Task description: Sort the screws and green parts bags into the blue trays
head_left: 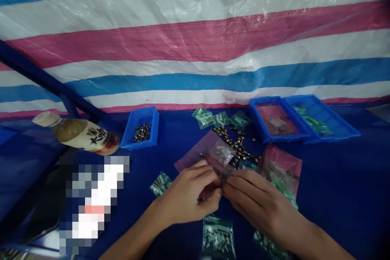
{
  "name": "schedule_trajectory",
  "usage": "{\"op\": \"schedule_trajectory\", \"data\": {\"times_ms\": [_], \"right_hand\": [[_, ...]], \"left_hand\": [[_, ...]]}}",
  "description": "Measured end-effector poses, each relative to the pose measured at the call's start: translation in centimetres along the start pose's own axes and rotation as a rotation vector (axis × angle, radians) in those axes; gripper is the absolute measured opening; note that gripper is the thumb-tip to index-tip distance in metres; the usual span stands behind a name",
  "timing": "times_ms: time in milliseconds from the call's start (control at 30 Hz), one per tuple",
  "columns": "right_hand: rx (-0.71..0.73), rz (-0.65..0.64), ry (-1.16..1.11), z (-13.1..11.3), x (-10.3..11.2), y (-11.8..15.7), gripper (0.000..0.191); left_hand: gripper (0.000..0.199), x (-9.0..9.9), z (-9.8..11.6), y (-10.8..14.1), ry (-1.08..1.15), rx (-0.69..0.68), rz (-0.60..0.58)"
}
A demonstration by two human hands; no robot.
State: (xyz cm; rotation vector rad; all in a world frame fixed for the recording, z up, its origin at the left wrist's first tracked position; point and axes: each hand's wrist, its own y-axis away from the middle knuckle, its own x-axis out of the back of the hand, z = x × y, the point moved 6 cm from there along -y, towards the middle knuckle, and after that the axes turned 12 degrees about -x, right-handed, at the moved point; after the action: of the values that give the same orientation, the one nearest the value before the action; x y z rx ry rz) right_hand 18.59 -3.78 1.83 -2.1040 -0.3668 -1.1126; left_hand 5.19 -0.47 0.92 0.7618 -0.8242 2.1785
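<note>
My left hand (191, 193) and my right hand (258, 201) meet near the middle of the blue table, fingers closed on the near edge of a pinkish-purple plastic bag (195, 152). Through or on this bag shows a small clear packet (222, 152) with pale parts. Exactly what the fingertips pinch is partly hidden. Just beyond the hands, loose brass-coloured screws (239, 146) lie scattered. Small green-tinted bags of hardware surround them: one (160, 184) by my left wrist, another (218, 237) in front. A pink bag (282, 168) lies beyond my right hand.
At the back left stands a blue bin (155, 126) of small metal parts, beside a tilted drink bottle (79, 132). Two blue trays (304, 133) with bags sit at the back right. More green packets (221, 119) lie behind the screws. Striped sheeting (183, 40) hangs behind.
</note>
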Motion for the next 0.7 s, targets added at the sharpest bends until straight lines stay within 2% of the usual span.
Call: {"op": "schedule_trajectory", "data": {"times_ms": [233,333,367,433,567,633,700], "right_hand": [[0.079,0.071,0.184,-0.8,0.7,-0.1,0.039],[0.066,0.043,0.195,-0.5,0.4,0.0,0.039],[0.059,0.026,0.193,-0.3,0.2,0.1,0.038],[0.047,-0.006,0.186,0.3,-0.2,0.1,0.034],[0.015,-0.056,0.181,1.3,-0.7,0.2,0.025],[0.007,-0.053,0.185,1.4,-0.7,0.3,0.022],[0.013,-0.031,0.191,1.3,-0.5,0.4,0.021]], "left_hand": [[0.018,-1.1,-0.2,0.0,-0.091,0.026,-0.031],[0.021,-0.3,-0.2,0.1,-0.243,-0.024,-0.040],[0.022,0.8,-0.5,0.3,-0.336,-0.028,-0.020],[0.022,4.1,-1.5,1.4,-0.574,0.024,0.086],[0.018,12.6,-4.5,5.9,-1.049,0.388,0.447],[0.023,14.6,-6.2,7.6,-1.088,0.504,0.458],[0.029,15.1,-7.3,8.3,-1.063,0.544,0.443]]}}
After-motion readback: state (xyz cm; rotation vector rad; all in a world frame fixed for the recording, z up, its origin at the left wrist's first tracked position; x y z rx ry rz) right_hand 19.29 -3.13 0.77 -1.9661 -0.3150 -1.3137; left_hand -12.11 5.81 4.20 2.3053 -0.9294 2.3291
